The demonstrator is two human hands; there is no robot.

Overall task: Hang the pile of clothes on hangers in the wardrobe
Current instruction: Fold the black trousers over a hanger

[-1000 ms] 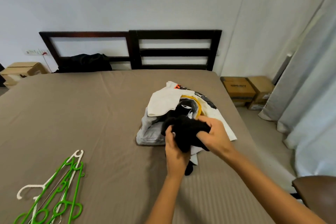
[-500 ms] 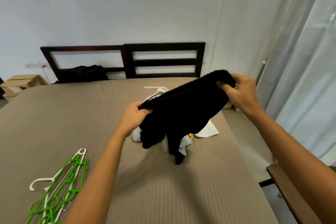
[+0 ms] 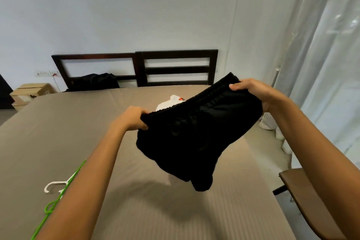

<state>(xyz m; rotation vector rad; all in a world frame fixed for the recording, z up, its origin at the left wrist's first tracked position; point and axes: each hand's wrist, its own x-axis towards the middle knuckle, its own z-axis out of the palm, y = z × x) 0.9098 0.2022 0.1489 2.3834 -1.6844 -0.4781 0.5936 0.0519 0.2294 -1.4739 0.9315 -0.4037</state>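
Note:
Black shorts (image 3: 196,136) with an elastic waistband hang in the air over the bed, stretched between both hands. My left hand (image 3: 132,118) grips the left end of the waistband. My right hand (image 3: 251,91) grips the right end, held higher and farther back. Behind the shorts, a bit of the clothes pile (image 3: 169,102) shows white with an orange patch; most of it is hidden. Green and white hangers (image 3: 58,191) lie on the bed at the lower left, partly covered by my left forearm.
The brown bed (image 3: 58,132) fills the middle, with a dark wooden headboard (image 3: 175,68) at the back. A black garment (image 3: 97,82) lies by the headboard. A cardboard box (image 3: 31,91) stands far left, curtains (image 3: 321,64) hang right, a brown chair (image 3: 307,197) lower right.
Both hands took the black shorts off the pile, lifted them and spread them apart by the waistband. The view has tilted up and moved closer.

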